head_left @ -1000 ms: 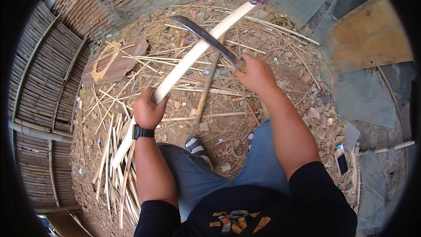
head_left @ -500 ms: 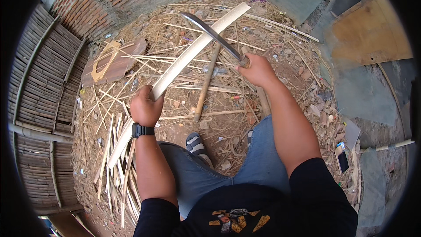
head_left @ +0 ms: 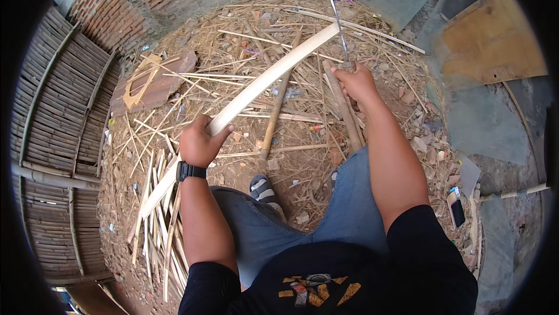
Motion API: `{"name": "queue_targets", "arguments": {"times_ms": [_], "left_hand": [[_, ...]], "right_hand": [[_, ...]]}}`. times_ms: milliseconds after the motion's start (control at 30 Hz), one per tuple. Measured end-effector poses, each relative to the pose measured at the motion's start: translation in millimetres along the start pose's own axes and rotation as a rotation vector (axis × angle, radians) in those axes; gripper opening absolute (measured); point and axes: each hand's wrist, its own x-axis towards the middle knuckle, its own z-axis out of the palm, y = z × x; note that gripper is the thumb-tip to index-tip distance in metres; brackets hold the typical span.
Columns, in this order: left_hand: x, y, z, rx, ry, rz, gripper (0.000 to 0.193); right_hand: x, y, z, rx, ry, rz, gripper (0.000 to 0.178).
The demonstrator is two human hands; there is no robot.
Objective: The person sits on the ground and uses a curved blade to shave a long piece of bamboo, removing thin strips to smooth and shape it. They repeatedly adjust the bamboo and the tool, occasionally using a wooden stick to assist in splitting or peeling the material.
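My left hand (head_left: pixel 200 142) is closed around a long, pale split-bamboo strip (head_left: pixel 268 81). The strip slants from beside my left forearm up to the far right. In my right hand (head_left: pixel 358 85) is the handle of a machete (head_left: pixel 342 36), its fingers wrapped round the grip. The blade points away from me and is seen nearly edge-on. It crosses the far end of the strip; whether it bites into the bamboo I cannot tell. Under the strip, a wooden pole (head_left: pixel 278 108) lies on the ground, with another pole (head_left: pixel 345 108) below my right hand.
A pile of split strips (head_left: pixel 154 245) lies beside my left forearm. Further left stand a bamboo-slat wall (head_left: pixel 55 111) and a rusty sheet (head_left: pixel 169 79). Grey panels (head_left: pixel 483 125) line the right side, near a phone (head_left: pixel 457 210). Straw and rubble cover the ground.
The machete has swung from lying across the strip's middle to upright at its far end. My right hand moved slightly right, the strip's far end has dipped, and my left thumb has shifted outward.
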Motion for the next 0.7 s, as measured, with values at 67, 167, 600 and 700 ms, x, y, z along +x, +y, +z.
{"name": "queue_targets", "arguments": {"times_ms": [67, 167, 600, 700], "left_hand": [[1, 2, 5, -0.011, -0.036, -0.011, 0.056], [3, 6, 8, 0.005, -0.030, -0.021, 0.058], [30, 16, 23, -0.462, 0.280, 0.052, 0.041], [40, 58, 18, -0.377, 0.435, 0.071, 0.036]], "right_hand": [[-15, -11, -3, 0.030, -0.036, -0.030, 0.044], [-27, -26, -6, 0.045, -0.034, -0.094, 0.047], [-59, -50, -48, -0.074, 0.132, -0.351, 0.068], [-73, -55, -61, -0.164, 0.176, -0.401, 0.064]]}}
